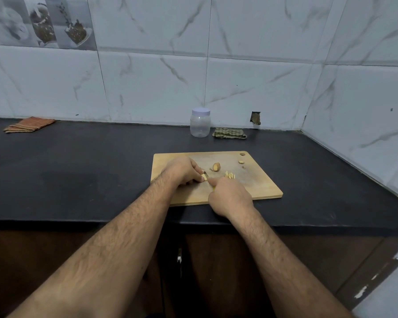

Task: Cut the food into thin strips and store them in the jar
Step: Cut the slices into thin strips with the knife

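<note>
Head view, frame centre: left hand (183,171) pinches a ginger piece (204,177) steady on the cutting board (257,184); right hand (228,197) grips the knife (210,183) against it. Cut strips (230,175) lie just right. Lidded jar (200,122) waits behind the board.

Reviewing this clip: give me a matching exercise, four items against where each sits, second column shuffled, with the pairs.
Items:
1. jar
2. orange cloth
3. cut strips
4. green cloth

Places:
A. on the cutting board, beside the right hand
B. far left of the counter, by the wall
C. just right of the jar
D. behind the board, lid on

Pairs: 1-D, 2-B, 3-A, 4-C
</note>
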